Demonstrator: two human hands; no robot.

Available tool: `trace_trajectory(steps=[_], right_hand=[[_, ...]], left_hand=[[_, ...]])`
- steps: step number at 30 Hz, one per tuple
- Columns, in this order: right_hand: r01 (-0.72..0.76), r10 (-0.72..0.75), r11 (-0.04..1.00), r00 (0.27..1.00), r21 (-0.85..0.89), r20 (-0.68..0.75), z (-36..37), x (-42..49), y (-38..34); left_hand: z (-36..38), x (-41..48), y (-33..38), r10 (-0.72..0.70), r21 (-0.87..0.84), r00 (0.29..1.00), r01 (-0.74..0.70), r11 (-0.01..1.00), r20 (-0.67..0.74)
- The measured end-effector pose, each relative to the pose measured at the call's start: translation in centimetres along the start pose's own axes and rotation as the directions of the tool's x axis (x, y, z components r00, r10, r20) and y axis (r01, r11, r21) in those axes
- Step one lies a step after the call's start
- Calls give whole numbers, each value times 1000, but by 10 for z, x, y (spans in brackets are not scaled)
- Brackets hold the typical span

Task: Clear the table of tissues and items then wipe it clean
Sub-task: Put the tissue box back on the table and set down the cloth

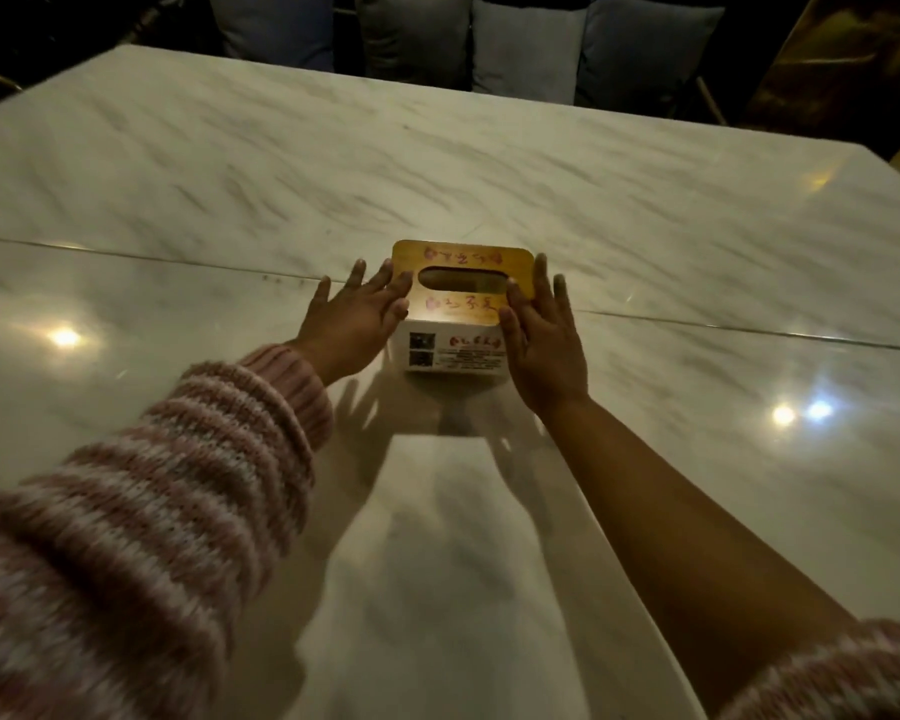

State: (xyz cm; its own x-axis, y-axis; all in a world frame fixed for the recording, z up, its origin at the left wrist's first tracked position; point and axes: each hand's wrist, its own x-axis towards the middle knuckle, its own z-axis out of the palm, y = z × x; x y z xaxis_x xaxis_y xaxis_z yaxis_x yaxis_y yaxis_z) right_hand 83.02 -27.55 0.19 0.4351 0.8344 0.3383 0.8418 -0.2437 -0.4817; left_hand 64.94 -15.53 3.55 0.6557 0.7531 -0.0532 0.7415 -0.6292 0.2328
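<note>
A tissue box (458, 350) with a white body and a wooden lid bearing red writing and an oval slot stands in the middle of the marble table (645, 226). My left hand (352, 319) lies against its left side, fingers straight and spread. Against the right side my right hand (544, 340) presses with straight fingers, the thumb on the lid's edge. No tissue shows in the slot.
A metal seam (126, 254) crosses the tabletop just behind the box. Grey cushions (526, 49) line a bench beyond the far edge. Bright lamp reflections lie on the marble left and right.
</note>
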Motion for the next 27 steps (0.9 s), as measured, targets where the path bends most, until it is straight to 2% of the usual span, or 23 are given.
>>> trace_trajectory(steps=[3,7,16,18,20,23,27], right_hand=[[-33,29,999,996,40,88,4,12,-1],[-42,44,999,985,-12,169,10,30,-9],[-50,67,996,969,-77,239,24,56,-26],[-94,87,995,958,11,272,18,60,-28],[-165,128,976,964,145,233,9,61,-33],[-157,139,982,977,103,164,-10,40,-43],[-143,145,989,978,-25,150,-49,-17,-60]], left_hand=[[0,12,-4,-13,-47,1000,13,999,2],[0,30,-15,-57,-51,997,55,997,-43],[-13,49,-30,-127,-12,990,127,992,-52],[-16,43,-29,-148,-20,987,147,989,-62],[-22,29,-25,-164,-86,978,154,984,-132],[-32,-4,-14,-89,-81,969,72,994,-230],[-54,-71,12,11,-18,969,-16,1000,-246]])
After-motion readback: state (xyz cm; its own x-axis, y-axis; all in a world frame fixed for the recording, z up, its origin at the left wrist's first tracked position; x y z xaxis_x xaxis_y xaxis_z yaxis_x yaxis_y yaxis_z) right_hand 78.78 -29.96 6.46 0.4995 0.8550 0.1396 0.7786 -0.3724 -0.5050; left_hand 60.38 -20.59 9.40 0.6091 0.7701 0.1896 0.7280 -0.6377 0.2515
